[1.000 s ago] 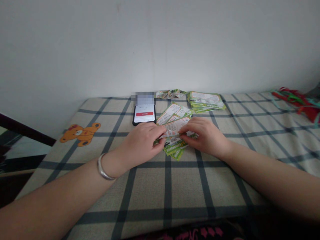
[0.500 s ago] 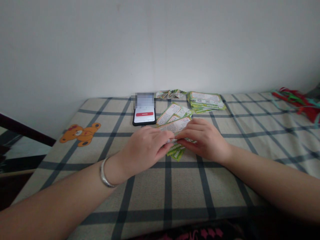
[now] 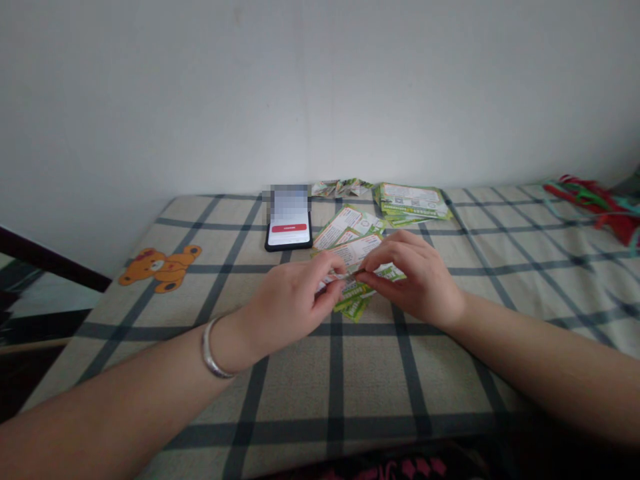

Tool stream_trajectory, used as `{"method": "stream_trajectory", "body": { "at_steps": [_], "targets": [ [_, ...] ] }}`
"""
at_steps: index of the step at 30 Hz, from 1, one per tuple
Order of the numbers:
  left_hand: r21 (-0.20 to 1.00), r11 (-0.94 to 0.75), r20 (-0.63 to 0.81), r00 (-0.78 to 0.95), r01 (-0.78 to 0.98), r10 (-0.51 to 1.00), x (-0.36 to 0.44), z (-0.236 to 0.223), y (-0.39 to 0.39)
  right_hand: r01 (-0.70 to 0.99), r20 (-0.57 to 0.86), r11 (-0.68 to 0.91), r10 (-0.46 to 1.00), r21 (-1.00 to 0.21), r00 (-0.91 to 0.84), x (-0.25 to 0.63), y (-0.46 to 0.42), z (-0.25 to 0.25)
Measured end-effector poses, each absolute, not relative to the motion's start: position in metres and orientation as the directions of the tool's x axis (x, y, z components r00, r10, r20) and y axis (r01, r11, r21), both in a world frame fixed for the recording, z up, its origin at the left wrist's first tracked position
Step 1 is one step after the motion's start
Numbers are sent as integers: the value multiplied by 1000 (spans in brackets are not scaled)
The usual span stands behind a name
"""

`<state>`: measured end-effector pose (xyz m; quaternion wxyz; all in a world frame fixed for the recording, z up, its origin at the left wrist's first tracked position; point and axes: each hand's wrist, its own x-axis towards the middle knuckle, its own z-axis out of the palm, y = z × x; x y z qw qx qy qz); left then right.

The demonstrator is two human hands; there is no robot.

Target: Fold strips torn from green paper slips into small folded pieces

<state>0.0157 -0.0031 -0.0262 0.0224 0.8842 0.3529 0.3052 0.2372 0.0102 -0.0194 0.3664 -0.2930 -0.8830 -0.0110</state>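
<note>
My left hand (image 3: 295,293), with a silver bangle at the wrist, is closed in a pinch on a small folded piece of printed paper (image 3: 334,273). Fingers of my right hand (image 3: 413,275) pinch its thin, dark-looking right end, the fingertips close to those of the left. Most of the folded paper is hidden by the fingers. Under and behind both hands lie several loose green and white printed leaflets (image 3: 345,230), fanned out and overlapping on the checked cloth.
A phone (image 3: 289,237) with a lit screen lies left of the leaflets. Folded papers (image 3: 343,187) and a leaflet stack (image 3: 413,200) are by the wall. An orange bear picture (image 3: 163,268) is at left on the tablecloth (image 3: 295,387); red and green strands (image 3: 600,203) lie far right.
My hands have drawn slightly apart, and the fingers have shifted their pinch on the folded paper. More of the leaflets beneath shows between them. The phone and stacks have stayed put.
</note>
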Motion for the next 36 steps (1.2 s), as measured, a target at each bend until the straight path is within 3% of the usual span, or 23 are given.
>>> {"method": "stream_trajectory", "body": {
  "at_steps": [5,8,11,18,23,26,32,36],
  "targets": [
    [379,-708,479,528,596,701,15,-28,-1,497,660,850,477,-178,-580,239,10,-20],
    [374,-714,496,523,592,693,15,-28,0,466,652,870,447,-160,-612,239,10,-18],
    [301,-750,541,543,589,643,14,-27,1,456,656,878,431,-146,-619,239,11,-16],
    [7,-799,623,623,601,473,13,-26,2,441,676,890,397,-117,-620,239,11,-15],
    [-14,-813,646,626,582,437,13,-25,3,459,719,887,354,-55,-598,239,13,-15],
    [83,-806,651,581,587,489,14,-25,2,468,738,883,335,-30,-586,239,14,-15],
    [512,-679,543,414,526,731,18,-27,-1,486,757,874,316,3,-572,239,14,-17],
    [664,-584,452,372,466,811,18,-30,-1,504,755,863,316,22,-574,240,13,-18]
  ]
}}
